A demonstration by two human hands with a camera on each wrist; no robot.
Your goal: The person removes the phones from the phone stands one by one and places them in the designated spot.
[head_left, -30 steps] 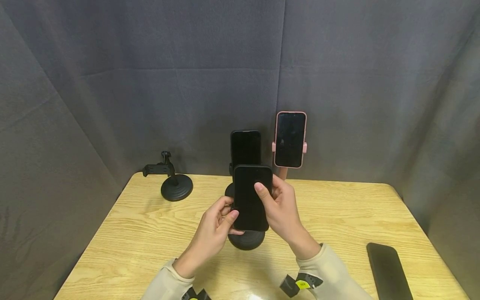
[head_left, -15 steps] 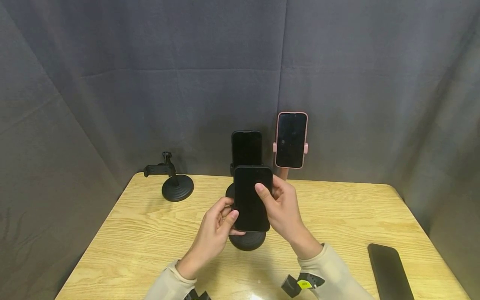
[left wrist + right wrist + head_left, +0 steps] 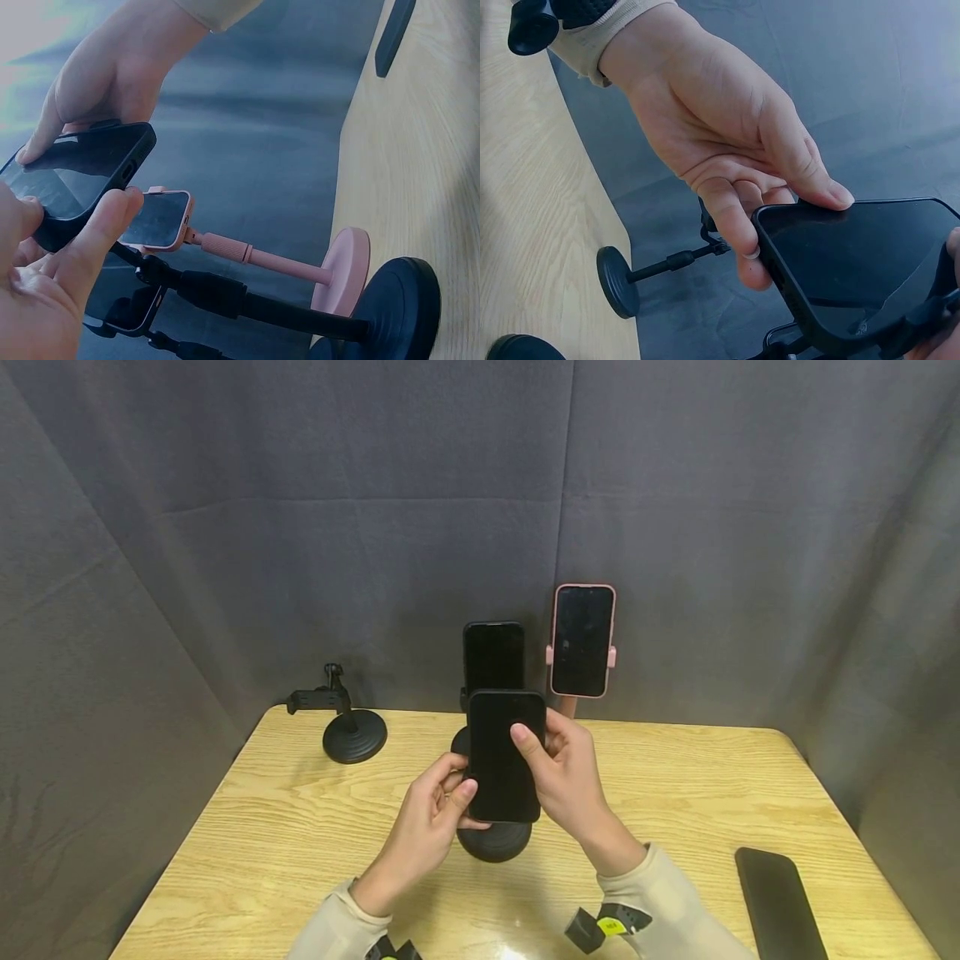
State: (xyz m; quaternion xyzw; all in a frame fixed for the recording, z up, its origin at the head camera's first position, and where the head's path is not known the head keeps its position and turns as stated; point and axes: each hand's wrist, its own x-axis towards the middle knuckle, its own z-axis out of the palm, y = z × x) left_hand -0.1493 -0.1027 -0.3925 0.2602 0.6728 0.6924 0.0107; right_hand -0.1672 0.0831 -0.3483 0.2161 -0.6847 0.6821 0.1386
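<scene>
Upright in the middle of the head view is a black smartphone (image 3: 495, 785), held by both hands. My left hand (image 3: 416, 827) grips its lower left corner, thumb at the front edge and a finger under the bottom end. My right hand (image 3: 573, 781) holds the right side, with the thumb lying on the dark screen and the fingers behind. Below the phone shows the round base of a black phone stand (image 3: 493, 843); its arm (image 3: 300, 315) rises toward the phone in the left wrist view. A clamp arm (image 3: 926, 315) lies along the phone's edge in the right wrist view.
Behind stands another black phone (image 3: 492, 656) on a stand, mostly covered. Beside it a pink-cased phone (image 3: 582, 643) sits in a pink stand. An unloaded black stand (image 3: 354, 735) is at the back left. A dark phone (image 3: 780, 902) lies at the table's right. Grey curtains (image 3: 300, 527) surround the table.
</scene>
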